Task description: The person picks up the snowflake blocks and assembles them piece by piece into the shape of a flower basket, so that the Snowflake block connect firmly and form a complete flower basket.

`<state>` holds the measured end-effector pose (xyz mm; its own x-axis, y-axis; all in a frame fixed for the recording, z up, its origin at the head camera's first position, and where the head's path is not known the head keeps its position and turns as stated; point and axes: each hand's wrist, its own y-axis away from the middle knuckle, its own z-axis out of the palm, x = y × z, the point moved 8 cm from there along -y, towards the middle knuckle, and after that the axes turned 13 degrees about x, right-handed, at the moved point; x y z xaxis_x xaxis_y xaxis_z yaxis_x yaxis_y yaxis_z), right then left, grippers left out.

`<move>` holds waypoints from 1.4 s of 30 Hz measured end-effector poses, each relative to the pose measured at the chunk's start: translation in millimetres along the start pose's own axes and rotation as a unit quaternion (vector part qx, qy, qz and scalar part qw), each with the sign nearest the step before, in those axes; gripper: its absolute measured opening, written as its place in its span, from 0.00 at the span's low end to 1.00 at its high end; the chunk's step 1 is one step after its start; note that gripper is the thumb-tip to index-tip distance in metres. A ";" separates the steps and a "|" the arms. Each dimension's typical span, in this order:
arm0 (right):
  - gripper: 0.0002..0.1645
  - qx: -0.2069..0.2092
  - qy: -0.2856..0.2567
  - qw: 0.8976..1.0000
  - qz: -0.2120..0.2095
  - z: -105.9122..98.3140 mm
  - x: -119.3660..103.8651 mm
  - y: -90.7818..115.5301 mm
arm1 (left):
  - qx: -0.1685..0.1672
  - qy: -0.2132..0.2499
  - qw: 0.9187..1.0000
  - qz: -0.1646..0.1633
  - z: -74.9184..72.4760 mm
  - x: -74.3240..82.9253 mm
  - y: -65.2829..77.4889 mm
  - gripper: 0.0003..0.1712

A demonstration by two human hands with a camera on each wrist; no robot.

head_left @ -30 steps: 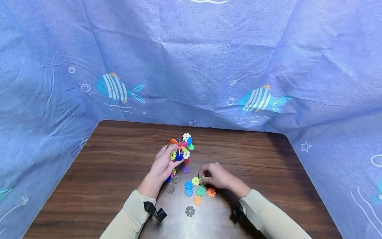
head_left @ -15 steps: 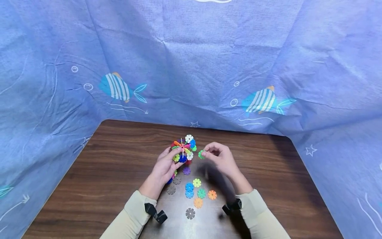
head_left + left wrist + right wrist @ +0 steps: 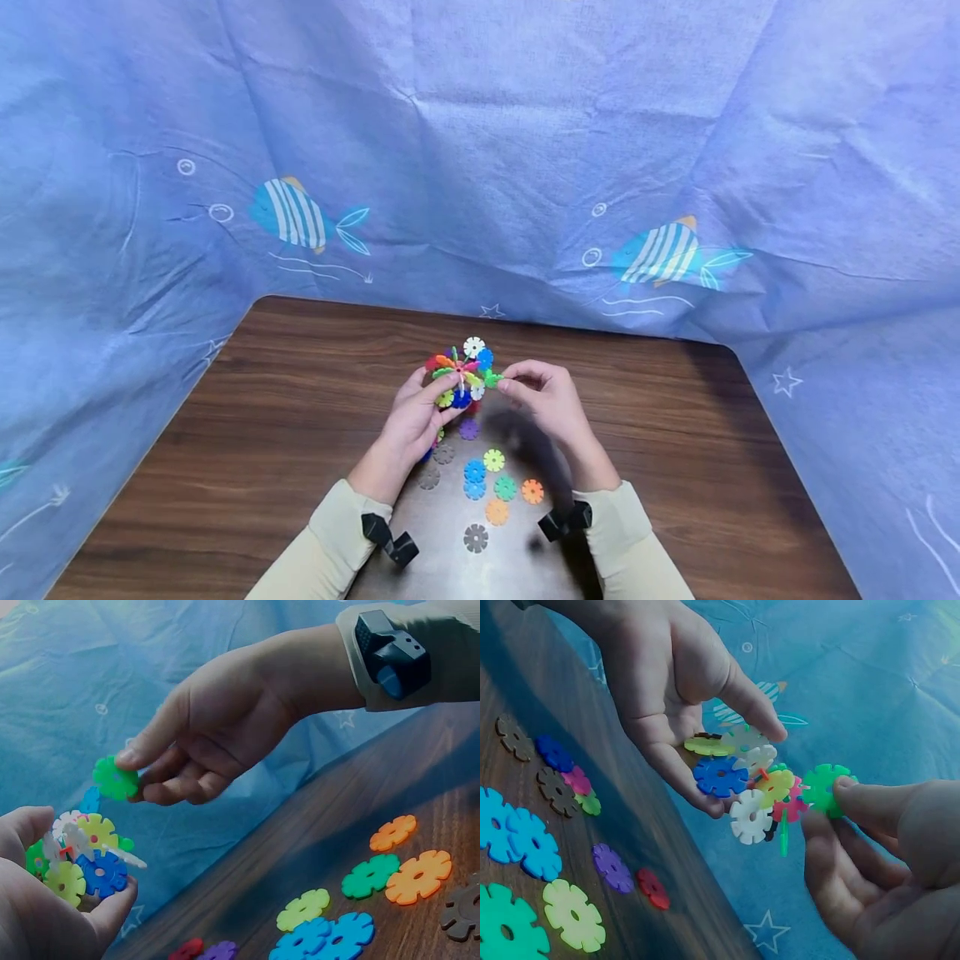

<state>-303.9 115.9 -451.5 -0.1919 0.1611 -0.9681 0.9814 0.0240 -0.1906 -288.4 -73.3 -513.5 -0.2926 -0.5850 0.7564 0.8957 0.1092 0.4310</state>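
My left hand [image 3: 411,423] grips a cluster of interlocking notched plastic discs [image 3: 776,787] in many colours, held up over the table. Thumb and fingers hold it from its left side, and part of it is hidden behind them. My right hand [image 3: 549,400] pinches a bright green notched disc [image 3: 116,778] between thumb and forefinger. In the head view that green disc is right at the cluster's right side, by a blue disc [image 3: 484,358]. The right wrist view has it overlapping the cluster's edge near a pink disc [image 3: 791,802].
Loose discs lie on the brown wooden table [image 3: 675,433] below the hands: blue ones [image 3: 474,471], a yellow-green one [image 3: 493,460], a green one [image 3: 505,487], orange ones [image 3: 532,491], a purple one [image 3: 468,429] and grey-brown ones [image 3: 476,538]. A blue fish-print cloth [image 3: 480,208] hangs behind.
My right hand has picked a green disc up from the table and carried it up and left to the cluster. My left hand stays nearly in place with the cluster.
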 end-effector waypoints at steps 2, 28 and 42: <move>0.07 0.006 -0.005 1.000 0.007 0.6 0.1 -0.8 | 0.004 0.002 1.000 0.003 -1.0 2.0 1.1 0.31; 0.11 0.019 0.000 0.998 0.055 1.9 15.9 -4.4 | 0.004 -0.054 0.998 0.045 3.6 -3.8 7.8 0.29; 0.14 0.013 0.010 0.998 0.054 2.8 18.8 -1.1 | 0.012 -0.060 0.997 0.046 6.2 -5.4 6.4 0.30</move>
<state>-308.6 116.1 -469.9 -0.0852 0.1805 -0.9799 0.9957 -0.0210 -0.0904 -283.2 -64.5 -511.8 -0.2491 -0.4711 0.8462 0.9127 0.1779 0.3678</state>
